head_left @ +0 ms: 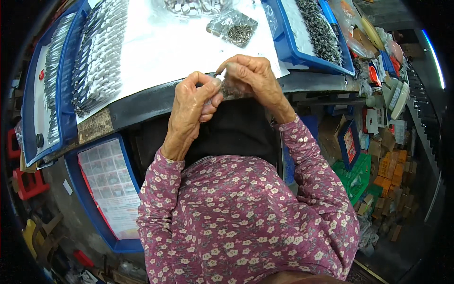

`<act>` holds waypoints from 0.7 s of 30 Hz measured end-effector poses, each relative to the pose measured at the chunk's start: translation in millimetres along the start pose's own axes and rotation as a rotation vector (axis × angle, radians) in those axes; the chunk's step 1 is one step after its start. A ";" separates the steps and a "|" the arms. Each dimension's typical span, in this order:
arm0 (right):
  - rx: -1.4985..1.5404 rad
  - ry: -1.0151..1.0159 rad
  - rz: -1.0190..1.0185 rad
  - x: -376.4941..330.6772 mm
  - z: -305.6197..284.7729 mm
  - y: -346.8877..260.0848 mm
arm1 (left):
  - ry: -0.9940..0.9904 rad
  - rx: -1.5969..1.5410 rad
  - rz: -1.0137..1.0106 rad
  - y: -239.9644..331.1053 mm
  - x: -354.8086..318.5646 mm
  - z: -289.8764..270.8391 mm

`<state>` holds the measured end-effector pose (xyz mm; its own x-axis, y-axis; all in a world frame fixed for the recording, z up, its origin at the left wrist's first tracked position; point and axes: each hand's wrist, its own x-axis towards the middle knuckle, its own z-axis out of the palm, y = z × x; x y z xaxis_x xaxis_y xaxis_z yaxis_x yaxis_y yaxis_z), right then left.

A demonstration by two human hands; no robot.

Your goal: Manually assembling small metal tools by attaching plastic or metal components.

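Note:
Close together at the table's front edge, both my hands are pinched around a small white part (222,75). My left hand (191,104) grips it between thumb and forefinger, the other fingers curled. From the right, my right hand (257,79) closes its thumb and fingertips on the upper end of the same part. Fingers cover most of it, so its exact kind does not show. Beyond the hands lies a dark tray in clear plastic with a heap of small metal screws (240,33). A clear bag of white and grey parts (194,6) is at the far edge.
Rows of white and dark parts (106,52) lie on white paper at the left, beside a blue tray (59,90) of slim pieces. Another blue tray (302,57) holds dark small parts at the right. Below stand a blue bin (124,156) and a green crate (354,177).

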<state>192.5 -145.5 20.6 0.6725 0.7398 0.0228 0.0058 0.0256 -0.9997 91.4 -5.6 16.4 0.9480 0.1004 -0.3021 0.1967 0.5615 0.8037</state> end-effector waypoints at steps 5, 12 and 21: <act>-0.788 0.358 -0.312 34.0 -44.3 6.0 | -0.033 0.021 0.048 0.7 -5.8 0.7; -1.203 0.289 -0.481 64.3 -70.2 24.1 | -0.041 0.077 0.081 1.3 -6.6 -3.5; -1.429 0.180 -0.477 79.8 -69.3 30.3 | -0.027 0.140 0.091 6.9 -9.6 -5.7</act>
<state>297.6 -132.3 -8.7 0.4782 0.7586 0.4425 0.8626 -0.5003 -0.0747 82.3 2.0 22.0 0.9696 0.1221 -0.2121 0.1406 0.4314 0.8911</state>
